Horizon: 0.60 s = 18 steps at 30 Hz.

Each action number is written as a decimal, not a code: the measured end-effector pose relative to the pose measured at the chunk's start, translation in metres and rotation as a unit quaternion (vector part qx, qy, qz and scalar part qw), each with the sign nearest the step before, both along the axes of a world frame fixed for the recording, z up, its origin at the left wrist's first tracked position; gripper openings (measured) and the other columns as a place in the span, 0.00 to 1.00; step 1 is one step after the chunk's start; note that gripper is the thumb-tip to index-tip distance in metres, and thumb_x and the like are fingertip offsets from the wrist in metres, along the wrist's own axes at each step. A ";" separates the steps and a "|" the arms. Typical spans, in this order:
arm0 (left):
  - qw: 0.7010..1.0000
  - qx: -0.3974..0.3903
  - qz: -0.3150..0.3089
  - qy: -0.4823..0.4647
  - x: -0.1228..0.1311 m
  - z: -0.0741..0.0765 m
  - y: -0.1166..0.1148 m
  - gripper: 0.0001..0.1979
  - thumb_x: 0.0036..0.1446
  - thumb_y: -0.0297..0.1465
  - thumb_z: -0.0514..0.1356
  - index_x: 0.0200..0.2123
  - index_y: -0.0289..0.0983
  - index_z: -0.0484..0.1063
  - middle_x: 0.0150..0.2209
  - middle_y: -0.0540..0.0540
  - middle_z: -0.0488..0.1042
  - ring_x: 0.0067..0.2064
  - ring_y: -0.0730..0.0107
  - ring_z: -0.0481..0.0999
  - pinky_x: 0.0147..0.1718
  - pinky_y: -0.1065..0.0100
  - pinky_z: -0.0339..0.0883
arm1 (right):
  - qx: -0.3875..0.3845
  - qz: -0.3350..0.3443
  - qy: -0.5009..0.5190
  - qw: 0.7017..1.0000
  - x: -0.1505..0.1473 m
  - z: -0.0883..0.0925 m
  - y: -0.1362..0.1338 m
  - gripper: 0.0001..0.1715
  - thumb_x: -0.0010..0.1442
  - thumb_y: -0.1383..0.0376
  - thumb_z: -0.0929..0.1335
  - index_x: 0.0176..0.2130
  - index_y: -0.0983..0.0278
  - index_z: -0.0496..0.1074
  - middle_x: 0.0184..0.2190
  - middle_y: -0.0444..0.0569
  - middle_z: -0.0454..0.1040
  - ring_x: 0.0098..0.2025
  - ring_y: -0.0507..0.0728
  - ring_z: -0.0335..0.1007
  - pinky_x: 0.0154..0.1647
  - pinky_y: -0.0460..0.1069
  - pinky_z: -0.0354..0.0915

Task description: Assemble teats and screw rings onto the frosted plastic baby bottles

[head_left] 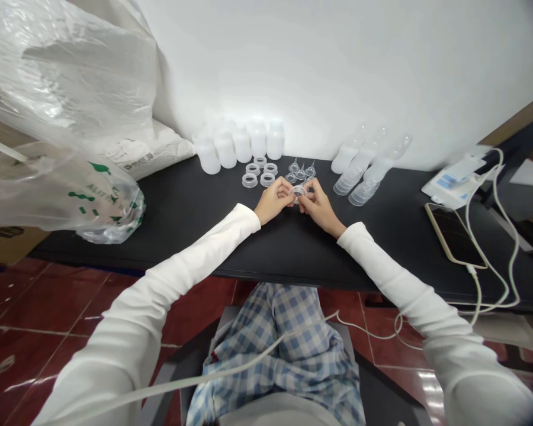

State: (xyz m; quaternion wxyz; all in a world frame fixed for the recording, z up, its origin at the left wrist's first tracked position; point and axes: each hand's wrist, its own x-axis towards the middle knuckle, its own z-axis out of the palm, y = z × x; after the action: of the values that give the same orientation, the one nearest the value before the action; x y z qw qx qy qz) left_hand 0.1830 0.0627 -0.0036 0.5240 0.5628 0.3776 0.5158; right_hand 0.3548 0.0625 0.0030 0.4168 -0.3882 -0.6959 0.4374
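While both hands meet over the middle of the tabletop (249,248), the left hand (274,201) and the right hand (320,207) pinch one clear ring (298,191) between them, fingertips closed on its rim from either side. Each grip is nearly shut, with only the ring inside. The ring hangs just above the black surface, toward its far half. Whether anything sits within it I cannot tell.

To my eye this is fine fitting work. It would go best with the ring held level, pressure spread evenly round the rim, and the wrists kept low so the small part does not slip.

Just beyond the fingers stand a few clear teats (299,170), with four loose rings (260,171) to their left. Farther back, against the wall, is a cluster of white bottles (240,145). To the right, three stacks of clear caps (364,171) lie on their sides. A phone (455,235) lies near the right end, a plastic bag (71,177) at the left.
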 end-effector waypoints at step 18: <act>0.999 0.050 -0.013 -0.008 0.000 0.001 -0.001 0.23 0.57 0.49 0.69 0.37 0.38 0.64 0.29 0.53 0.76 0.30 0.74 0.79 0.34 0.69 0.75 | 0.030 -0.012 0.004 0.999 0.001 0.002 -0.001 0.31 0.63 0.35 0.64 0.40 0.57 0.57 0.22 0.36 0.69 0.23 0.50 0.63 0.27 0.48 0.59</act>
State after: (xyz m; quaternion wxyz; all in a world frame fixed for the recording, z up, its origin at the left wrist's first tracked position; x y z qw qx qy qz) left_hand 0.1835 0.0616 -0.0030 0.5046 0.5891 0.3403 0.5316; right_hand 0.3554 0.0619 0.0048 0.4360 -0.3820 -0.7025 0.4128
